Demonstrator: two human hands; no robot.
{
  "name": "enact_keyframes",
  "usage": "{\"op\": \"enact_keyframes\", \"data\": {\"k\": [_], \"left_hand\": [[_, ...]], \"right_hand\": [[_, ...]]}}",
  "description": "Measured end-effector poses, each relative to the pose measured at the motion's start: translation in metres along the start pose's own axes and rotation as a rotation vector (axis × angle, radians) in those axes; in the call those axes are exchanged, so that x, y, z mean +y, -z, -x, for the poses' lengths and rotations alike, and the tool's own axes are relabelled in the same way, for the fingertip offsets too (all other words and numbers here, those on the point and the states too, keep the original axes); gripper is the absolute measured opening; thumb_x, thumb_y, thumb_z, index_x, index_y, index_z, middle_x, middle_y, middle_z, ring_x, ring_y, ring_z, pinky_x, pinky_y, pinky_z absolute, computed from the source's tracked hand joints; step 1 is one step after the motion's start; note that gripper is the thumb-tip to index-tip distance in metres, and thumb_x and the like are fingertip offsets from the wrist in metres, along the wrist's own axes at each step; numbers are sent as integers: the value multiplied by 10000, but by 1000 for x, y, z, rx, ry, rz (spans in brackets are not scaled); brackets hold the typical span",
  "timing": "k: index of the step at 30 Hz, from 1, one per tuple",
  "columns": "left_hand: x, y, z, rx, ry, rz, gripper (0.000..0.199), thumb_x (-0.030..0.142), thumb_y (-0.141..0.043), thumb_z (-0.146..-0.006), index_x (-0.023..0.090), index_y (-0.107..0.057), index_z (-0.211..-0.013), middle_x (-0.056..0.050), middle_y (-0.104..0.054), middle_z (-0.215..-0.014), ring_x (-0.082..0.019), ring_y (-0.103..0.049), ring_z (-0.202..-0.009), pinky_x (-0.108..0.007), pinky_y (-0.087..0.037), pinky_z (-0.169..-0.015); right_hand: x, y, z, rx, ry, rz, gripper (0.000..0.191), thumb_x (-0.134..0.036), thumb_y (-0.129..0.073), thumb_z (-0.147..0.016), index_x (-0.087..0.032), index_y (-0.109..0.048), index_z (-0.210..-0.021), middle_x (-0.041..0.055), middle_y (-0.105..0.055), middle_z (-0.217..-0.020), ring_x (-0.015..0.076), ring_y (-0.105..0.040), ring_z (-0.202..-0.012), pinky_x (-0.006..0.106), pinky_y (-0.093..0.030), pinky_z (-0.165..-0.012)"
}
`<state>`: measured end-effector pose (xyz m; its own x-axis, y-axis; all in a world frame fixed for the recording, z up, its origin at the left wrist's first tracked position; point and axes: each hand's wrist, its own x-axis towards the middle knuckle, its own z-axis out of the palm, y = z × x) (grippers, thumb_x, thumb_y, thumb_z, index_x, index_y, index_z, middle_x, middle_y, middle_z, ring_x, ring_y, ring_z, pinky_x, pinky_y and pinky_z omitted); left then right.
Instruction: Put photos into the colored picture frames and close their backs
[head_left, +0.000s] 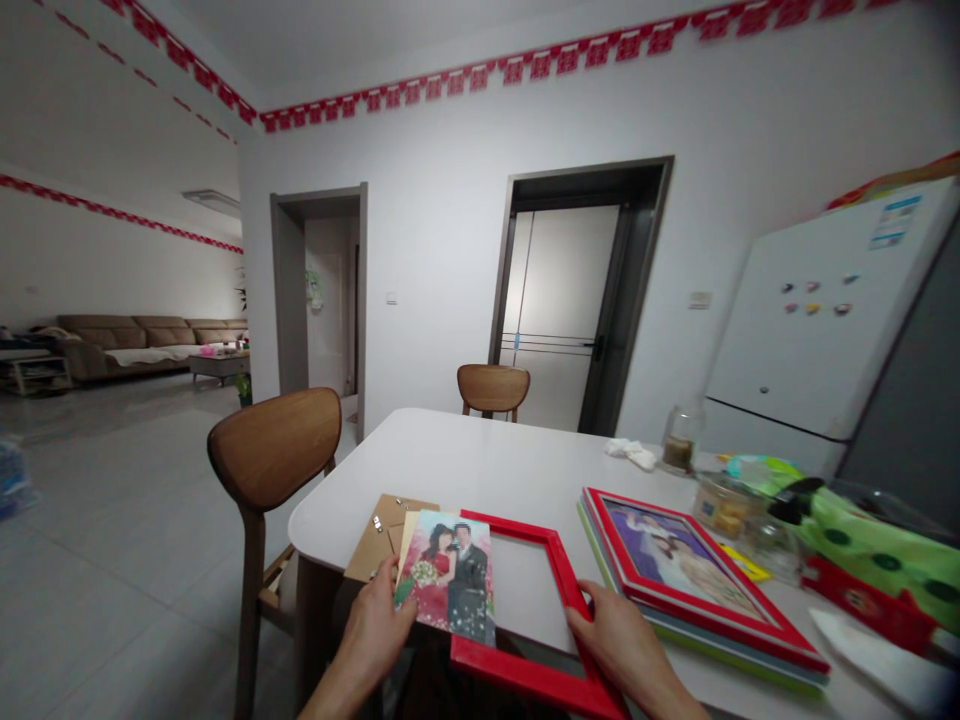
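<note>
My left hand (377, 612) is closed on the left edge of a photo print (450, 575) showing a couple, one in a red dress. A cream sheet shows behind the print's left side. The print overlaps the left part of an empty red frame (559, 560), whose right side my right hand (619, 632) grips, thumb on top. A brown backing board (382, 530) with metal clips lies on the table to the left, partly under the print. Right of my right hand is a stack of frames, topped by a red-framed picture (682, 560).
The white table (450, 450) has rounded corners. Wooden chairs stand at its left (281, 450) and far side (493, 388). At the right are a glass jar (679, 440), crumpled tissue (631, 453), plastic containers and a green bag (885, 550).
</note>
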<state>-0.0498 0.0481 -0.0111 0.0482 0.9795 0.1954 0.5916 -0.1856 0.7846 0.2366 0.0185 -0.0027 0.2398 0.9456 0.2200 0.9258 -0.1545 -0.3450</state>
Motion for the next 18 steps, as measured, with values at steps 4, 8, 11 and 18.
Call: {"op": "enact_keyframes", "data": {"k": [4, 8, 11, 18], "left_hand": [[4, 4, 7, 40, -64, -220, 464, 265, -481, -696, 125, -449, -1138, -118, -533, -1089, -242, -492, -981, -296, -360, -809], [13, -1, 16, -30, -253, -300, 525, 226, -478, -656, 131, -442, -1171, -111, -445, -1209, -232, -366, -1125, -310, -252, -945], [20, -9, 18, -143, -356, -306, 599, 179, -485, -605, 167, -420, -1200, -77, -356, -1295, -228, -275, -1193, -321, -169, -996], [27, -20, 10, -155, -431, -402, 530, 124, -417, -632, 154, -465, -1159, -85, -431, -1233, -228, -344, -1143, -341, -209, -983]], "right_hand": [[1, -1, 0, -19, 17, 17, 381, -284, -381, -705, -90, -566, -976, 154, -640, -896, 231, -590, -815, 292, -399, -718], [1, -2, 4, -22, 18, 55, 372, -301, -357, -730, -113, -562, -978, 151, -623, -908, 234, -581, -833, 308, -398, -722], [-5, 0, 7, 50, 47, 70, 359, -302, -370, -729, -130, -572, -971, 144, -597, -946, 244, -558, -868, 330, -395, -737], [-57, -14, 5, -107, 148, -508, 401, -296, -413, -715, -120, -526, -1057, 80, -644, -805, 157, -585, -661, 262, -424, -638]]}}
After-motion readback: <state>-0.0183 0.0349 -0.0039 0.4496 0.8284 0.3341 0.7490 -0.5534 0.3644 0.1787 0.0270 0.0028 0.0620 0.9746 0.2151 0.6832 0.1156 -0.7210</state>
